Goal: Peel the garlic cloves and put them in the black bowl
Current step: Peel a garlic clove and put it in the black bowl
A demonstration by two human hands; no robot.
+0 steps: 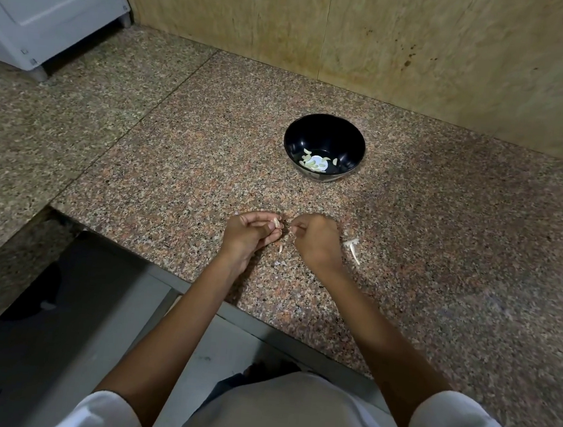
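Note:
My left hand [249,232] pinches a small pale garlic clove [275,222] at its fingertips, just above the granite counter. Close beside it, my right hand [315,239] is curled with its fingertips pinching a thin strip of garlic skin [292,232]. The two hands nearly touch near the counter's front edge. Farther back stands the black bowl [326,128], upright, with several peeled cloves [314,163] lying in its bottom.
Loose white garlic skins [352,248] lie on the speckled counter [174,168] just right of my right hand, and small scraps [280,249] lie between my wrists. A tan tiled wall [359,31] runs behind the bowl. A white appliance [45,8] stands at the far left.

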